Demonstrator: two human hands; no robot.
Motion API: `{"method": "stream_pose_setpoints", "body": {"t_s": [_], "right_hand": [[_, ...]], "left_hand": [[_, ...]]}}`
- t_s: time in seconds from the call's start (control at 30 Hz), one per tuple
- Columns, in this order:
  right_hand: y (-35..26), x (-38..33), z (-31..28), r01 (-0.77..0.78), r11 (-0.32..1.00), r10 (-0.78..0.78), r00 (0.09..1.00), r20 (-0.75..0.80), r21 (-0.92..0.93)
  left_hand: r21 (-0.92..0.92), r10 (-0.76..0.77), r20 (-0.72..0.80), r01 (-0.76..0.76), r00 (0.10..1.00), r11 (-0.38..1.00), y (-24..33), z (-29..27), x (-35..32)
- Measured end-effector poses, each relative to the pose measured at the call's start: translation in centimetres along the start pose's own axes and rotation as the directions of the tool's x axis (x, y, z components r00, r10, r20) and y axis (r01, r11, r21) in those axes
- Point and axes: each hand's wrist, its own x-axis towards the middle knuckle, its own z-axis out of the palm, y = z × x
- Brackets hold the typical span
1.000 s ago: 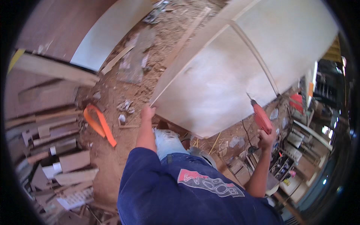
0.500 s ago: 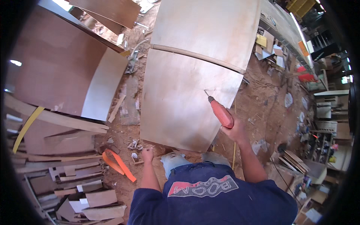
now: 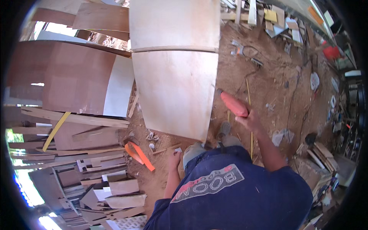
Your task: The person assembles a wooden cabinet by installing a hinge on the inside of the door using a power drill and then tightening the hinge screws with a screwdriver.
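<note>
My right hand is wrapped round the back of a red power drill. Its thin bit points away to the upper left, by the right edge of a pale plywood panel. A second pale panel lies beyond that one, with a narrow strip-like seam between them. Low on the left, near my knee, my left hand is closed, and a small whitish bit shows at its fingertips, too small to name.
Brown boards are stacked to the left, with wood offcuts piled nearer. An orange strap lies on the dirt floor. A clamp-like tool, cords and plastic scraps lie to the right. A red container stands farther right.
The drill has moved off the middle of the near panel to its right edge. My view has swung, so the panels appear farther left. My left hand stays low and closed.
</note>
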Motion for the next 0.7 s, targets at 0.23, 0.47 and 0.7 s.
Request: {"method": "stream_pose_setpoints", "body": {"t_s": [0.23,0.47,0.7], "right_hand": [[4.3,-7.0,-5.4,-0.043,0.995,0.065,0.966,-0.250,0.094],[4.8,-13.5,-6.1,-0.122,0.992,0.125,0.952,-0.281,0.028],[3.3,-19.7,-5.6,-0.154,0.986,0.128,0.949,-0.287,-0.067]], "left_hand": [[0.092,0.170,0.005,-0.170,0.985,0.981,4.5,0.0,-0.7],[0.170,0.164,0.087,-0.176,0.983,0.970,3.5,2.5,-2.5],[0.146,0.181,0.158,-0.205,0.971,0.968,-1.5,7.5,-3.2]]}}
